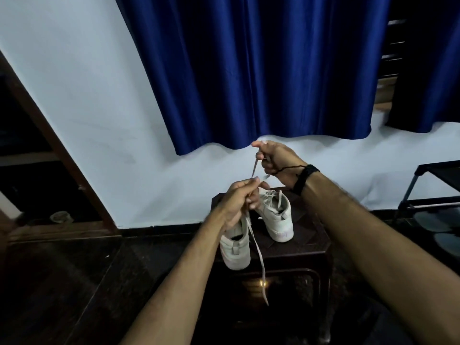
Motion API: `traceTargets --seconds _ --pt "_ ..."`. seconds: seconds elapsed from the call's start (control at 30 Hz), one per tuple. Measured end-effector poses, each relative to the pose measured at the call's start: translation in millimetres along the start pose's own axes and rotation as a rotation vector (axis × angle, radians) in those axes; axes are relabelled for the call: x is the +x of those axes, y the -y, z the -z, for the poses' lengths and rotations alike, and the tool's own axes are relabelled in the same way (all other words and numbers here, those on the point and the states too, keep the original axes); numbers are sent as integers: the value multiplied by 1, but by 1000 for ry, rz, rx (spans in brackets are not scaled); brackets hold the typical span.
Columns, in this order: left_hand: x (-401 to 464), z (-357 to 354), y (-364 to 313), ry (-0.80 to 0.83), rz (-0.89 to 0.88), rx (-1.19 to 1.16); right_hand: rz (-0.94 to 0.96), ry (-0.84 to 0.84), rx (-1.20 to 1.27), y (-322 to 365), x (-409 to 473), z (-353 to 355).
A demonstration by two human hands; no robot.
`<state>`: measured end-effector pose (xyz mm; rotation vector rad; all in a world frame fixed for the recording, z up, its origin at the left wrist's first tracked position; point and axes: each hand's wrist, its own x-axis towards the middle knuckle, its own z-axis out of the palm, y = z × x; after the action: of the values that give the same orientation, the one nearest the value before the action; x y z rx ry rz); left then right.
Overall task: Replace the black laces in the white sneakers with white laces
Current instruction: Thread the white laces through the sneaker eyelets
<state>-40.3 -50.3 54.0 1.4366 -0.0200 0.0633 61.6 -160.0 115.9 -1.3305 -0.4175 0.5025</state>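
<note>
Two white sneakers stand on a dark wooden stool [308, 245]. The left sneaker [235, 250] sits at the stool's front edge, partly behind my left hand. The right sneaker [276, 215] stands further back and has white lacing. A white lace [258, 255] runs up from the left sneaker, and one end hangs down over the stool's front. My left hand [239, 197] pinches this lace just above the shoe. My right hand [276, 158], higher up, grips another stretch of the lace and holds it taut. No black lace is in view.
A blue curtain [261, 70] hangs on the white wall behind the stool. A dark wooden door frame [49, 135] stands at the left. A black metal rack [433, 190] is at the right. The floor is dark.
</note>
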Motion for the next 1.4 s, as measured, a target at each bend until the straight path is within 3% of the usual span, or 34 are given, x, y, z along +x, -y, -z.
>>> traceTargets --seconds 0.13,0.27,0.33,0.37,0.43,0.47,0.5,0.53,0.6,0.67,0.77,0.87,0.97,1.07,1.17,1.27,1.33,1.4 --pt "-10 25 -4 -105 44 191 -46 -25 -122 -13 -5 14" --pt "-18 42 -8 -226 78 474 -98 -14 -524 -24 -14 18" --pt "-19 50 -6 -239 91 552 -210 49 -664 -29 -17 17" --pt "-18 53 -5 -236 94 585 -255 59 -810 -32 -18 14" --pt "-17 54 -3 -236 95 664 -258 -31 -1354 -40 -17 12" --pt "-14 55 -2 -247 86 710 -165 -131 -1555 -42 -17 7" --pt "-12 55 -1 -253 81 752 -35 -157 -1591 -43 -19 0" --pt "-10 54 -1 -254 82 789 48 -60 -1492 -40 -19 -5" --pt "-4 55 1 -248 92 832 -9 306 -1017 -39 -19 -20" --pt "0 58 3 -242 107 845 -72 479 -864 -50 -18 -32" --pt "-3 66 10 -318 101 811 -16 389 -933 -65 -10 -32" --pt "-12 74 20 -585 58 714 51 227 -933 -77 -2 -23" --pt "-20 83 48 -742 210 699 110 26 -847 -94 4 -25" --pt "-25 88 74 -738 311 700 162 -54 -646 -108 10 -42" --pt "-25 87 86 -781 300 617 167 11 -635 -123 16 -60" --pt "-28 89 87 -853 316 257 154 88 -820 -144 23 -68" --pt "-29 93 87 -813 365 29 178 52 -1020 -155 26 -62" --pt "-32 97 86 -774 403 -57 188 -17 -1054 -160 27 -54"
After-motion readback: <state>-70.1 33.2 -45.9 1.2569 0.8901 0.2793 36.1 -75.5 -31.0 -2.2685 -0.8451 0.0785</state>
